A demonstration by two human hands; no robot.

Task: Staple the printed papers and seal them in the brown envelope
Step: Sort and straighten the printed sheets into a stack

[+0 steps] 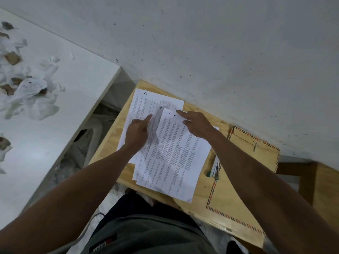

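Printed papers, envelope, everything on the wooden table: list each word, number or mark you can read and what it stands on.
Back printed sheet: a handwritten dark mark at its top, perhaps "4", not certain.
Front printed sheet: a short dark handwritten stroke near the top; columns of print, too small to read.
Brown envelope: striped border only, no text readable.
Small object at the envelope's edge: markings blurred.
Label on the person's clothing: blurred, unreadable.

Head view. Printed papers point(172, 153) lie fanned on a small wooden surface point(200, 182). The left hand point(137, 132) and right hand point(197, 125) rest flat on the sheets. A brown envelope point(244, 180) lies just right of the papers, its striped border visible.
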